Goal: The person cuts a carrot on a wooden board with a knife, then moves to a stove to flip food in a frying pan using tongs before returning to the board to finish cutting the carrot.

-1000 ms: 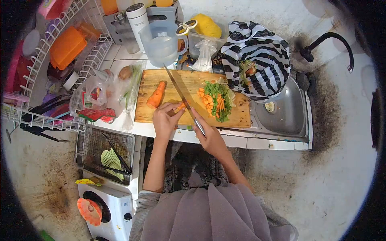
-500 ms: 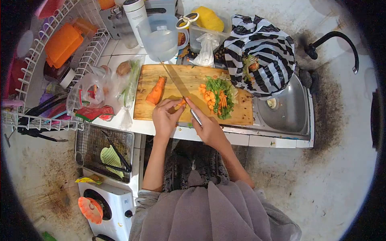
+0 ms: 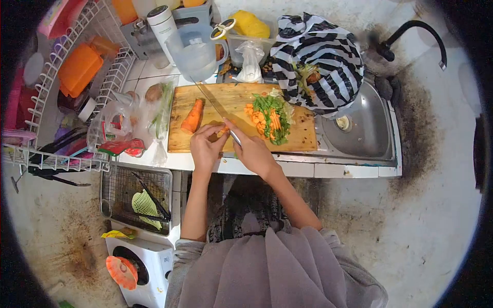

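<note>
On the wooden cutting board (image 3: pixel 205 100), a heap of chopped green beans and orange carrot slices (image 3: pixel 269 118) lies done, while the half carrot with a tapered end (image 3: pixel 193 117) waits uncut. My left hand (image 3: pixel 205 146) pinches a small carrot piece (image 3: pixel 222 132); my right hand (image 3: pixel 254 154) is closed around the long steel knife (image 3: pixel 215 105). Since a second ago, board and hands sit higher in view, and the blade has edged closer to the piece.
</note>
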A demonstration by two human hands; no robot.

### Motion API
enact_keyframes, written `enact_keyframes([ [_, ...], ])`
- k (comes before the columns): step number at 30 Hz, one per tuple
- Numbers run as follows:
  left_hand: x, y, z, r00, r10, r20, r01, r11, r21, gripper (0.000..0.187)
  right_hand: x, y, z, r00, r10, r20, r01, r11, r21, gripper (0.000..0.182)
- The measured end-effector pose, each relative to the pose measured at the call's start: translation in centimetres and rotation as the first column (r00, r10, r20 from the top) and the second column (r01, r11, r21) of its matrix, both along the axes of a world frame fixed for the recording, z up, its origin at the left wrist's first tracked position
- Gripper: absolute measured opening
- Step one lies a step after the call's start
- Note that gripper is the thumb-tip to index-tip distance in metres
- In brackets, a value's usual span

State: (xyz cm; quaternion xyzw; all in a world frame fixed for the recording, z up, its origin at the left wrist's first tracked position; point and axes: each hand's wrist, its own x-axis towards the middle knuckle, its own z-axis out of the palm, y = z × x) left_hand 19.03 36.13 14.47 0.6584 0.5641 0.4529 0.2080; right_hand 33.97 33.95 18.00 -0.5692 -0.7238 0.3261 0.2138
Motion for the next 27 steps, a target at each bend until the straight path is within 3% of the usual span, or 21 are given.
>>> enact_keyframes([
  [4, 0.1, -0.1, -0.5, 0.999, 0.006, -0.053, -0.002, 0.998, 0.066, 0.022, 0.3, -0.3, 0.1, 1.0, 0.022, -0.006, -0.022, 1.0, 0.016, 0.066],
  [8, 0.1, 0.2, -0.9, 1.0, 0.029, 0.008, -0.029, 0.999, 0.032, 0.022, 1.6, -1.8, 0.0, 0.998, 0.025, 0.049, -0.023, 0.999, -0.046, 0.066],
  [10, 0.1, 0.2, -0.9, 1.0, 0.022, 0.008, -0.022, 1.0, -0.003, 0.022, 2.0, -2.9, -1.1, 0.999, 0.013, -0.04, -0.009, 0.996, 0.085, 0.069],
  [14, 0.3, 0.0, -0.8, 0.999, 0.042, -0.002, -0.042, 0.999, 0.0, 0.022, 3.5, -4.7, -1.5, 0.996, 0.027, -0.086, -0.012, 0.987, 0.163, 0.067],
  [16, 0.3, 0.0, -0.6, 0.998, 0.06, -0.008, -0.06, 0.998, 0.003, 0.023, 4.0, -5.7, -1.1, 0.982, 0.005, -0.189, -0.016, 0.998, -0.061, 0.064],
  [17, 0.2, -0.1, -0.5, 0.998, 0.067, -0.019, -0.067, 0.998, -0.001, 0.023, 4.2, -6.3, -0.8, 0.977, -0.015, -0.212, -0.002, 0.997, -0.081, 0.06],
  [20, 0.2, 0.0, -0.7, 0.997, 0.071, -0.019, -0.072, 0.997, -0.014, 0.023, 3.8, -7.3, -0.1, 0.943, -0.064, -0.326, 0.028, 0.993, -0.115, 0.058],
  [27, 0.1, 0.2, -1.3, 0.999, 0.033, 0.039, -0.033, 0.999, -0.011, 0.023, 4.8, -6.0, -0.4, 0.931, -0.001, -0.365, -0.034, 0.995, -0.091, 0.056],
])
